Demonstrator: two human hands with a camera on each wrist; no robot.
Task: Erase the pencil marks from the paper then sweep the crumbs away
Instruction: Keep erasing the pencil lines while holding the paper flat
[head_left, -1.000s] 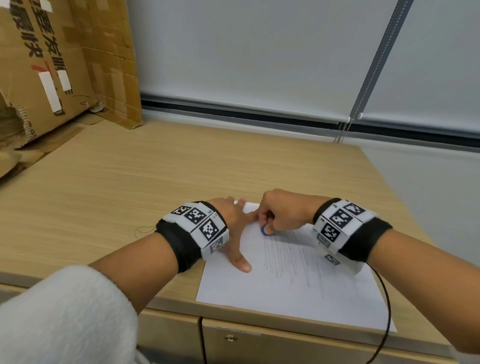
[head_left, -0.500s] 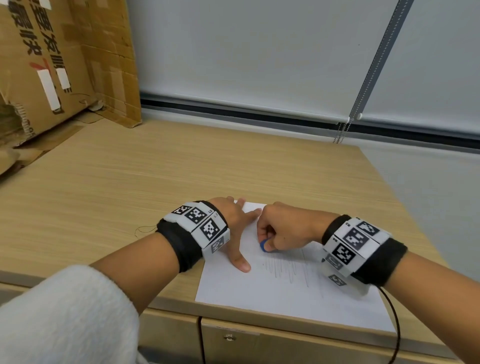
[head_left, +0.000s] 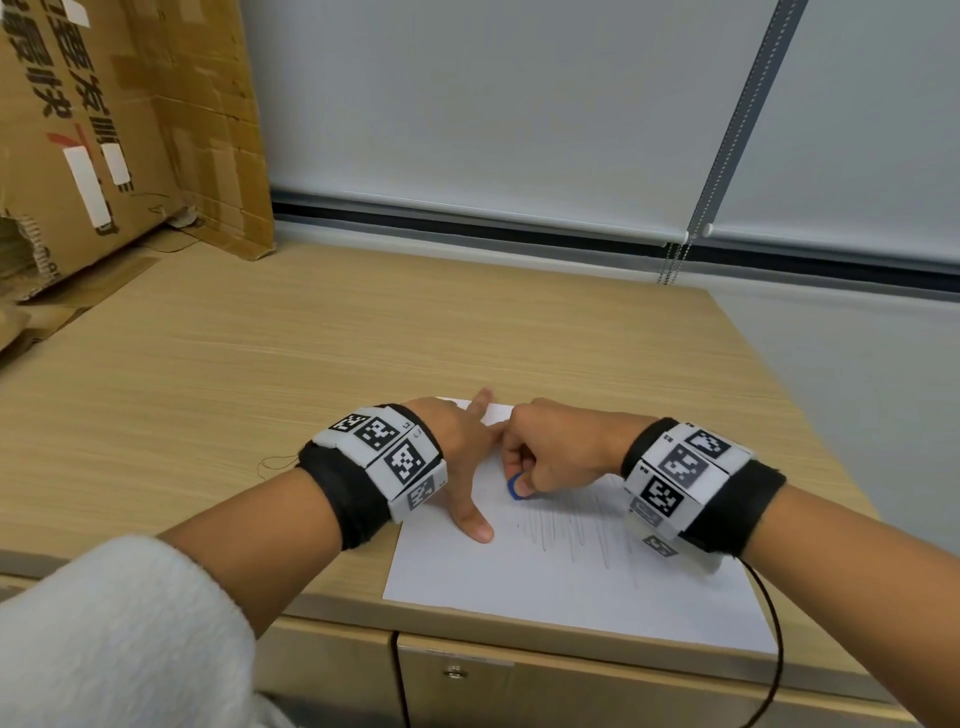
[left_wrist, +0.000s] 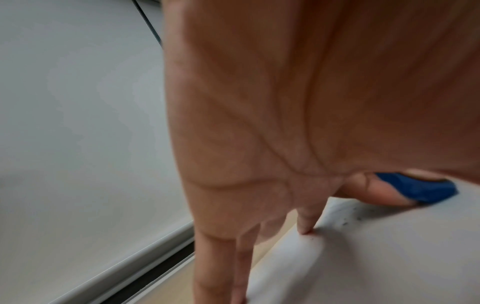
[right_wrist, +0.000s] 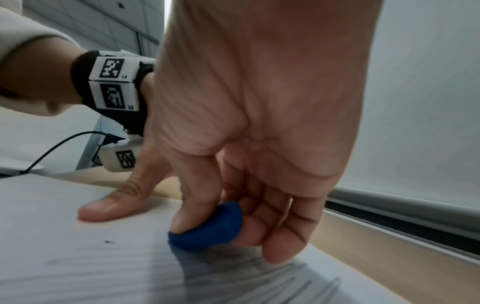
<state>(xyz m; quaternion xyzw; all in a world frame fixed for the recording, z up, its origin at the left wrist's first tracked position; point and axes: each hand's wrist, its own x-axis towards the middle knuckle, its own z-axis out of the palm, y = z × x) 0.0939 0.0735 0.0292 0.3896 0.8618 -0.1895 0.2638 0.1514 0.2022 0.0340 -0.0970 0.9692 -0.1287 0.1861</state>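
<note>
A white sheet of paper lies at the near edge of the wooden desk. Grey pencil strokes cover its middle, also visible as pencil strokes in the right wrist view. My right hand pinches a small blue eraser between thumb and fingers, and the eraser is pressed on the paper at the left end of the strokes. My left hand lies flat with straight fingers on the paper's left part, its thumb beside the eraser. Dark crumbs speckle the paper near the eraser.
Flattened cardboard boxes lean at the far left of the desk. A window blind with a bead chain runs along the back. A black cable hangs from my right wrist over the desk's front edge, above a drawer.
My right hand has slid the eraser back and forth on the strokes: toward me half a second ago, now slightly away again. The left hand has stayed in place.
</note>
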